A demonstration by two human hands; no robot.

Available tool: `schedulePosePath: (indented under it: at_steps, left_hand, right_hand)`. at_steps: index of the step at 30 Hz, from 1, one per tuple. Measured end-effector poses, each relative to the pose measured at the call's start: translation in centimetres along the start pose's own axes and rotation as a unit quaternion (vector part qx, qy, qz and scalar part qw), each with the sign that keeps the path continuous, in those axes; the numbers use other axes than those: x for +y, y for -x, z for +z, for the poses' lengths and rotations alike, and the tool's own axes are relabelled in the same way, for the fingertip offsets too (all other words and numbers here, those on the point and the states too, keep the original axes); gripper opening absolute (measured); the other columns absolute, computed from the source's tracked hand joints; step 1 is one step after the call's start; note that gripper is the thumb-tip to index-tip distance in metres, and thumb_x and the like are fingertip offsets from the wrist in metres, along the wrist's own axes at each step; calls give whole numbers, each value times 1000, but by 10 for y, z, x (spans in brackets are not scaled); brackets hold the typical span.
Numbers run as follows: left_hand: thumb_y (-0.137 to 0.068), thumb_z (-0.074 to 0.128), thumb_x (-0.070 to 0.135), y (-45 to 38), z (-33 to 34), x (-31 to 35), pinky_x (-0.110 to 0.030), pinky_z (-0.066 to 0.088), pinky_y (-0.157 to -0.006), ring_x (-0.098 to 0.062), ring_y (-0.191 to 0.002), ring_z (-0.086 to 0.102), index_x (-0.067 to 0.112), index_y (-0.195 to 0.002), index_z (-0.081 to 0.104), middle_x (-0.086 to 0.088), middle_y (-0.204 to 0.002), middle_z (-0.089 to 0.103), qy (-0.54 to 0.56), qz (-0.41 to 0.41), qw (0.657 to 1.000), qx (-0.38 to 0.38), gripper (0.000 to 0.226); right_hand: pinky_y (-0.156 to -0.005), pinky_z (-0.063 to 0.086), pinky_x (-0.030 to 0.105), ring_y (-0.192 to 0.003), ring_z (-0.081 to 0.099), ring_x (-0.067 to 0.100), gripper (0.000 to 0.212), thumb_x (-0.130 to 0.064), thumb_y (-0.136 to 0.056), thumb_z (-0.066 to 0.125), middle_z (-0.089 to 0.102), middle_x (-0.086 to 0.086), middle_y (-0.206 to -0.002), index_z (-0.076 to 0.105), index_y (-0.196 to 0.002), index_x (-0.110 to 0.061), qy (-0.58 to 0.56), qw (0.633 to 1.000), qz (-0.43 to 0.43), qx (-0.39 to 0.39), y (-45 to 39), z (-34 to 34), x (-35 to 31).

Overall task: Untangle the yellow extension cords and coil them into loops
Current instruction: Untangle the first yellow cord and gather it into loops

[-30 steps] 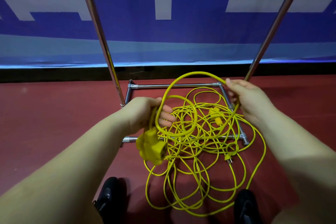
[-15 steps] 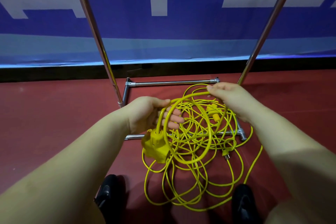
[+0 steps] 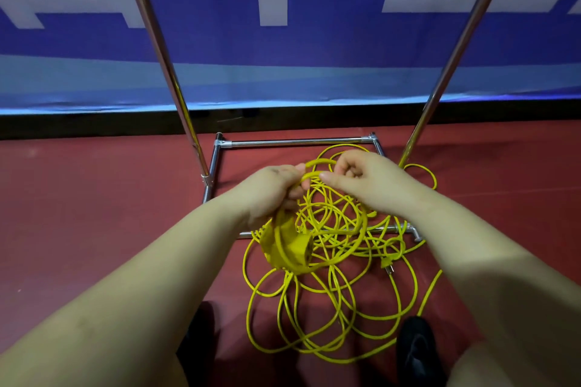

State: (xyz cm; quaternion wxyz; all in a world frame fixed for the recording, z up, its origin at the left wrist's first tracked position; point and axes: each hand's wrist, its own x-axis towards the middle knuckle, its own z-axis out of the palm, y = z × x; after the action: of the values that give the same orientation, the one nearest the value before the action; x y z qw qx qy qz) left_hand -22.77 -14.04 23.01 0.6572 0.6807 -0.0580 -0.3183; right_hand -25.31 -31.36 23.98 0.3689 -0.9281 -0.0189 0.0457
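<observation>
While cords (image 3: 317, 264) sprawl | rack base (image 3: 295, 142) beneath (shoe (image 3: 415, 345) near)

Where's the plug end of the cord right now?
In the head view, the plug lies on the red floor, right of the tangled cord, just below the metal frame.

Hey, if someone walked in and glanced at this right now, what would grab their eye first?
The yellow cord first: a bright tangle sprawled over the red floor and a chrome frame. At centre, the left hand and right hand meet on a loop of it, with a yellow socket block hanging below the left. Behind, a blue banner fills the top.
</observation>
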Motion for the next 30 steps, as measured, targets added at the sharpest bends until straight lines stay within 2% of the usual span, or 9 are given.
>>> schedulePosePath:
  at_steps: [3, 5, 7, 9, 13, 16, 19, 23, 30]
  left_hand:
    - [-102, 31, 26, -1, -13, 7, -21, 29, -51, -2, -34, 25, 14, -71, 44, 10, -40, 32, 24, 35, 997, 62, 36]
    - [-102, 31, 28, -2, -23, 9, -25, 26, -54, -2, -34, 23, 14, -69, 43, 10, -39, 30, 45, 53, 993, 99, 38]
    - [-103, 30, 27, -3, -32, 10, -25, 27, -54, -4, -34, 23, 14, -70, 43, 10, -40, 30, 52, 61, 988, 132, 38]
    - [-103, 31, 27, -3, -38, 10, -24, 30, -51, -5, -33, 27, 13, -70, 46, 8, -40, 33, 28, 60, 987, 149, 38]
    - [-102, 33, 25, 5, -35, 11, -19, 34, -46, -9, -35, 42, 10, -71, 55, 3, -43, 46, -82, 7, 992, 91, 40]
    - [-101, 33, 22, 12, -29, 11, -15, 34, -39, -12, -39, 51, 8, -71, 58, -1, -47, 54, -131, -20, 991, 35, 41]
    - [-100, 32, 22, 13, -26, 13, -26, 41, -53, -14, -41, 55, 5, -71, 58, -3, -48, 57, -84, -48, 995, 4, 42]
    - [-100, 31, 22, 14, -18, 13, -23, 43, -50, -15, -41, 55, 5, -72, 58, -4, -48, 57, -64, -57, 995, -47, 43]
    - [-100, 33, 22, 13, -4, 2, -20, 40, -51, -10, -41, 36, 2, -95, 63, 3, -48, 41, -52, -9, 992, -114, 36]
  right_hand:
    - [-68, 43, 30, -69, 54, 15, 27, -38, -95, 45, 58, -4, -73, 56, -75, -22, 131, 974, 33, -183, 5, -1, 7]
    - [-64, 41, 26, -68, 51, 15, 22, -32, -97, 43, 57, -8, -74, 56, -82, -22, 166, 959, 48, -223, 7, 2, 13]
    - [-58, 39, 25, -59, 49, 14, 17, -28, -97, 45, 58, -10, -68, 50, -81, -21, 91, 981, 49, -166, 5, 0, 17]
    - [-59, 40, 30, -53, 53, 12, 14, -23, -94, 51, 60, -5, -67, 47, -81, -23, -70, 995, 56, -53, 1, -6, 21]
    - [-52, 34, 21, -45, 43, 3, 13, -19, -88, 60, 52, -4, -61, 55, -77, -21, -278, 945, 49, 167, -2, -25, 23]
    - [-59, 34, 19, -57, 44, 3, 13, -17, -85, 65, 52, -2, -65, 59, -74, -21, -266, 949, 29, 165, -1, -31, 23]
    - [-68, 34, 27, -70, 43, 14, 13, -17, -82, 68, 51, 5, -74, 62, -73, -22, -196, 973, 5, 120, 2, -33, 22]
    - [-65, 37, 27, -66, 46, 11, 12, -18, -81, 69, 56, -2, -69, 62, -73, -23, -141, 988, -19, 59, 5, -26, 13]
    - [-58, 36, 25, -56, 46, 10, 14, -28, -79, 71, 55, -6, -60, 60, -70, -26, -65, 994, -23, 86, 3, -18, 8]
